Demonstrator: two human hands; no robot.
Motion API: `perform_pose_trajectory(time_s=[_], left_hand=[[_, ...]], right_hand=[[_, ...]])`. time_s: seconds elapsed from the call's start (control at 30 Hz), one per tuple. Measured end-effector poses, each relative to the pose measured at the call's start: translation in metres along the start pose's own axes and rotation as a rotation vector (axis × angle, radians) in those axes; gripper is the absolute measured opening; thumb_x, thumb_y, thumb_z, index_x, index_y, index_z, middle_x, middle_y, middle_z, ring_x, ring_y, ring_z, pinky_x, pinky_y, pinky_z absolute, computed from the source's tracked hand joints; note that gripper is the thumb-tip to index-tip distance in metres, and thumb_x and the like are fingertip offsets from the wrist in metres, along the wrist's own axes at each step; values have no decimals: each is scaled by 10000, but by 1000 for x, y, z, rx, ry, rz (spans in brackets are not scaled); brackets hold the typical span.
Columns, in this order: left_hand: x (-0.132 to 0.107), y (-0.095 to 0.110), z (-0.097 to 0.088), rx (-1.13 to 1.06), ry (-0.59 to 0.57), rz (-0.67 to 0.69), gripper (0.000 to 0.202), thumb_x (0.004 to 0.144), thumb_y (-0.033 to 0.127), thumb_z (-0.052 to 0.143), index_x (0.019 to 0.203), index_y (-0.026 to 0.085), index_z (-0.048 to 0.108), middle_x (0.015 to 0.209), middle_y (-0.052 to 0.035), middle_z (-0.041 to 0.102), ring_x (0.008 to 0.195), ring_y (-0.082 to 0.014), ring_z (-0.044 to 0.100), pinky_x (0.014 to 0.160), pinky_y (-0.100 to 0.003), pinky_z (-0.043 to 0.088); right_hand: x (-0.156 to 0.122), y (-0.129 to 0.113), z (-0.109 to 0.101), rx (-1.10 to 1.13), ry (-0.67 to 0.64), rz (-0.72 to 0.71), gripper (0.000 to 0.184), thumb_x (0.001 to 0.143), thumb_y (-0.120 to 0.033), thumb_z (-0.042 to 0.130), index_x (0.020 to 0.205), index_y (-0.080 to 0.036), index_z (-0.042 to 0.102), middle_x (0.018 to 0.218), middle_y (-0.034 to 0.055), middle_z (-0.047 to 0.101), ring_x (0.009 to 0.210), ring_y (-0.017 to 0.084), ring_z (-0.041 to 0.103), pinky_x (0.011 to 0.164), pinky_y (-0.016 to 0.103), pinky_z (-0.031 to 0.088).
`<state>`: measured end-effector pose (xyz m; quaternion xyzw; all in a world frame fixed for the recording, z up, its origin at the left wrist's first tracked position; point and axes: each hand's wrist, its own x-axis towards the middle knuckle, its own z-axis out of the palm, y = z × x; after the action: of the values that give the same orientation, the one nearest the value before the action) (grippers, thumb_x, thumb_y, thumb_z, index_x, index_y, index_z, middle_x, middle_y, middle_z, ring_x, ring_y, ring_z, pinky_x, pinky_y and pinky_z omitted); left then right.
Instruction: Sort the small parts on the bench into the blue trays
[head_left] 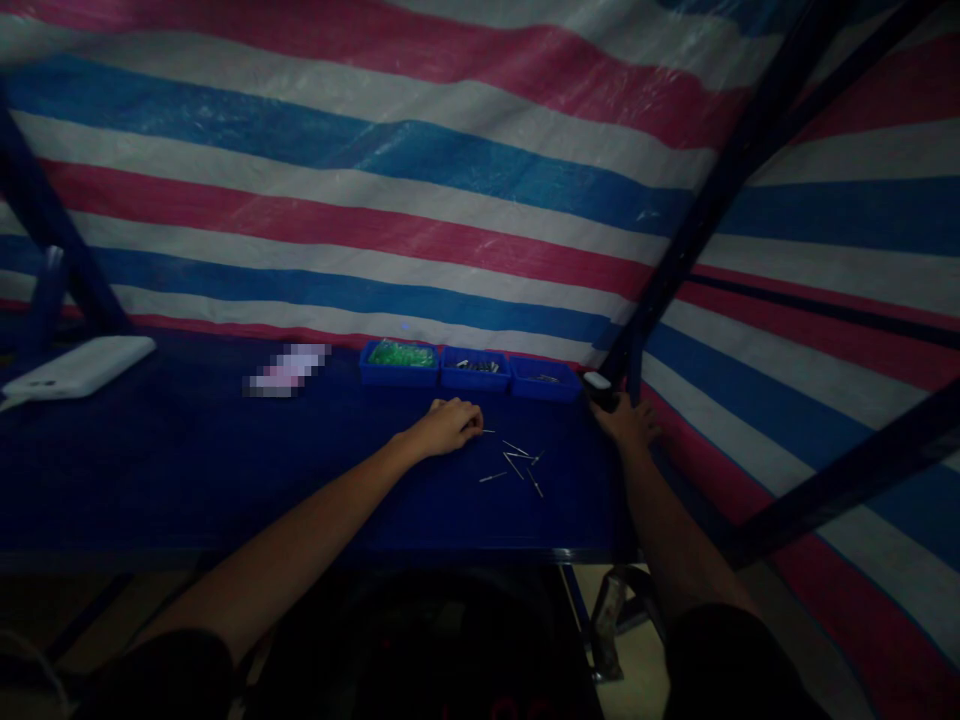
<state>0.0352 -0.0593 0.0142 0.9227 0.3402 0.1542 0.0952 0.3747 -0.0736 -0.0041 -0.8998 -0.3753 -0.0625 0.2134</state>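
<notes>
My left hand (450, 427) rests low over the blue tabletop, its fingers pinched together. From the fingertips sticks out the end of a thin metal pin (489, 431); the rest of it is hidden. Several similar slim metal pins (517, 457) lie scattered just to the right of that hand. At the right end of the table, my right hand (634, 422) reaches beside the frame post, thumb and fingers around a small dark object (604, 400). A white rounded piece (597, 381) sits at the top of this object. Dim light hides its exact kind.
Three blue bins line the back: one with green bagged items (403, 354), one with small metal parts (480, 367), one with a few thin pieces (547, 379). A white power-bank-like device (82, 367) lies left. Blue frame posts (679, 250) and striped sheeting (375, 200) enclose the table.
</notes>
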Motion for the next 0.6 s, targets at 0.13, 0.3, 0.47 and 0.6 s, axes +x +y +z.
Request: perform_pose_trajectory(time_s=[0.13,0.3,0.47,0.6], left_hand=[[1,-3,2,-16,31,-17,126,834,288,462,881,212,550,882,-5,619,909,-188,518,778,-336,323],[0,-2,2,-37,33,-23,129,837,280,461,890,209,554,872,-4,620,901,-183,524,783,-328,324],[0,-2,2,-110,44,-21,112,839,248,460,902,212,546,833,3,620,850,-169,537,754,-303,340],[-1,-1,3,-151,81,-20,155,847,245,447,975,211,527,847,-8,611,844,-168,533,756,-306,355]], right_hand=[[7,-3,4,2,-67,-1,760,659,-651,470,1295,-263,324,1257,184,369,1180,374,338,894,552,234],[19,-1,10,-32,-111,-14,695,685,-634,435,1278,-281,348,1242,166,401,1179,367,349,885,557,258],[22,0,14,-65,-110,-32,615,708,-603,414,1236,-290,398,1210,142,421,1159,356,372,882,572,253],[20,1,12,-79,-121,-38,596,713,-608,409,1220,-294,422,1200,137,424,1154,356,369,875,584,251]])
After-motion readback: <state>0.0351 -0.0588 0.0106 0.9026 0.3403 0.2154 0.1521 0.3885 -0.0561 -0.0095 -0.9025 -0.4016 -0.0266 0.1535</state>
